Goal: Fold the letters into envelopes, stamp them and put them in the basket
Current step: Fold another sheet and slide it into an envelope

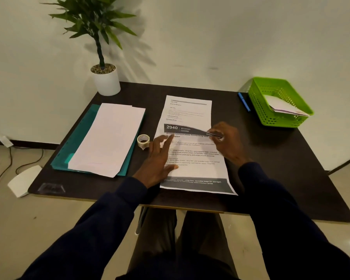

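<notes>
The step in hand looks like folding the letter (198,170), which lies flat on the table (271,168) right in front of the person. To do it well, I judge the near edge should come up square with the sides and be creased firmly, so it fits an envelope. The left hand (160,156) rests on the letter's left edge, fingers straight and spread. The right hand (226,142), at the letter's right edge, has its fingers curled, pinching a thin thing (202,132) too blurred to name. Just left of the letter stands a roll (143,140), and further left lie the envelopes (109,136). Far right of the letter, the basket (271,120) holds some mail (285,107).
</notes>
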